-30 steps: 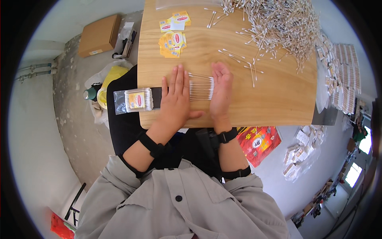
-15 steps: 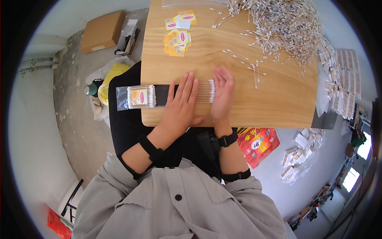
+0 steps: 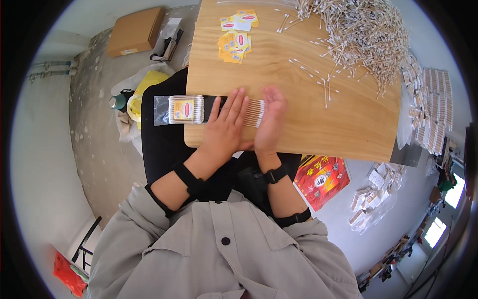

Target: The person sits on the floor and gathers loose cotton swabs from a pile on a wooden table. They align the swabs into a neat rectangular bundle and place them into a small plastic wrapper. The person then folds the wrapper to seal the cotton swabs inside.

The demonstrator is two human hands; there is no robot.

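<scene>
My left hand (image 3: 225, 124) lies flat, palm down and fingers stretched, over a row of cotton swabs (image 3: 254, 113) laid side by side. The swabs' white tips show to the right of its fingers; the rest is hidden under the palm. My right hand (image 3: 270, 117) stands on edge with extended fingers, its palm against the tips. A black strip (image 3: 208, 110) shows left of my left hand. Beside it, over the table's left edge, is a clear bag (image 3: 161, 110) holding a pack of cotton swabs (image 3: 197, 109) with a yellow and white label (image 3: 185, 109).
Loose cotton swabs (image 3: 366, 40) are heaped at the table's (image 3: 318, 132) far right, with several strewn nearer. Yellow labels (image 3: 235, 47) lie at the far left. Packed swabs (image 3: 438, 104) are stacked beyond the right edge. A cardboard box (image 3: 135, 32) sits on the floor.
The view has shifted slightly. My right hand has moved left toward my left hand, and the swab tips are closer to the bagged pack. My left hand stays flat on the row.
</scene>
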